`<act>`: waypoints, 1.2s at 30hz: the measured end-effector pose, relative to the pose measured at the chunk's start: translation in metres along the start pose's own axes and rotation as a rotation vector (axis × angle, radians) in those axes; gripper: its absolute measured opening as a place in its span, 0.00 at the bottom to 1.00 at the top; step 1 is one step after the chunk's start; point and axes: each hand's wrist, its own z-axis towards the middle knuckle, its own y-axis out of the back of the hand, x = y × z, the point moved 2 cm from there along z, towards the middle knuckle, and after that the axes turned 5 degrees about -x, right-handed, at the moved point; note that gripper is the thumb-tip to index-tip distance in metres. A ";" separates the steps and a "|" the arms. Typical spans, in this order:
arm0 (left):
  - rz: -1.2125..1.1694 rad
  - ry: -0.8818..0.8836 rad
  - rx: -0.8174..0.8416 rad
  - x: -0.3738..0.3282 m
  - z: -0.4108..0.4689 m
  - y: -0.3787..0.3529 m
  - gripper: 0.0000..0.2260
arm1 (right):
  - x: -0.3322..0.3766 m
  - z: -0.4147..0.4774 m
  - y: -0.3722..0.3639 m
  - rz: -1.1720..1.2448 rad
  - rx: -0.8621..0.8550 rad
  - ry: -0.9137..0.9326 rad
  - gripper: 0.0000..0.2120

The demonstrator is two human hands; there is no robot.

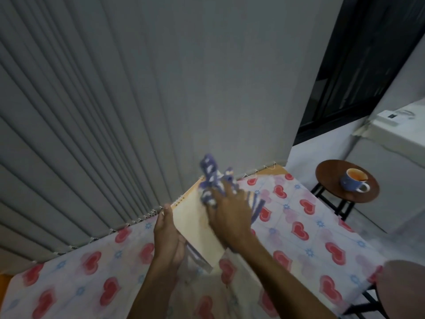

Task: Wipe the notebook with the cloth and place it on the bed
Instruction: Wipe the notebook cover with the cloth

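Both busy above the bed (310,226): gripping a cream spiral-bound notebook (195,224) in the left hand (169,236), pressing a bunched purple-white cloth (211,178) onto it with straight fingers of the right hand (230,210).

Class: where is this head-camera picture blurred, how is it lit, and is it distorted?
Head view: motion blur smears the right hand and the purple-and-white cloth; the left hand and spiral notebook look sharper. Head view: dim, even light, no glare. Head view: the wide lens fans the vertical blinds outward and tilts the bed.
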 end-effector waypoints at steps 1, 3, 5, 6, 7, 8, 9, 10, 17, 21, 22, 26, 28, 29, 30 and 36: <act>0.004 0.003 0.005 0.000 -0.001 0.002 0.17 | -0.012 0.019 0.004 0.015 0.035 -0.111 0.19; 0.032 0.011 0.026 -0.003 -0.001 0.004 0.15 | -0.022 0.041 0.010 0.075 0.115 -0.198 0.19; 0.049 0.010 0.023 -0.007 0.001 0.002 0.16 | -0.010 0.030 0.003 0.049 0.053 -0.068 0.19; 0.053 0.007 0.018 -0.008 0.002 0.002 0.17 | 0.001 0.015 -0.003 0.034 0.047 0.026 0.21; 0.055 0.008 0.017 -0.010 0.004 0.001 0.19 | 0.010 -0.002 -0.009 0.017 0.063 0.107 0.24; 0.055 0.013 0.015 -0.010 0.004 0.002 0.20 | 0.015 -0.015 -0.012 0.007 0.102 0.161 0.27; 0.059 0.016 0.012 -0.011 0.004 0.003 0.20 | 0.014 -0.020 -0.014 -0.001 0.135 0.178 0.29; 0.068 0.016 0.017 -0.010 0.003 0.004 0.20 | 0.009 -0.014 -0.012 0.003 0.148 0.169 0.28; 0.107 0.014 0.042 -0.009 0.005 0.000 0.13 | 0.006 -0.006 0.000 0.104 0.182 0.021 0.25; 0.112 0.021 0.010 -0.009 0.008 0.004 0.17 | 0.006 -0.044 -0.004 0.098 0.111 0.263 0.25; 0.116 0.024 0.020 -0.007 0.007 0.004 0.17 | -0.004 -0.026 -0.002 0.107 0.073 0.224 0.23; 0.107 0.031 0.047 -0.004 0.001 0.001 0.13 | -0.030 0.051 0.017 0.262 0.048 -0.097 0.15; 0.081 0.023 0.051 -0.005 0.004 0.001 0.13 | -0.024 0.053 0.023 0.266 0.060 -0.104 0.17; 0.067 0.019 0.054 -0.006 0.006 0.000 0.13 | -0.019 0.042 0.020 0.211 0.057 -0.075 0.16; 0.062 0.019 0.052 -0.007 0.008 -0.001 0.13 | -0.011 0.023 0.014 0.134 0.061 -0.018 0.16; 0.041 0.017 -0.036 -0.009 0.022 0.004 0.21 | 0.024 -0.096 0.000 0.260 0.064 0.393 0.18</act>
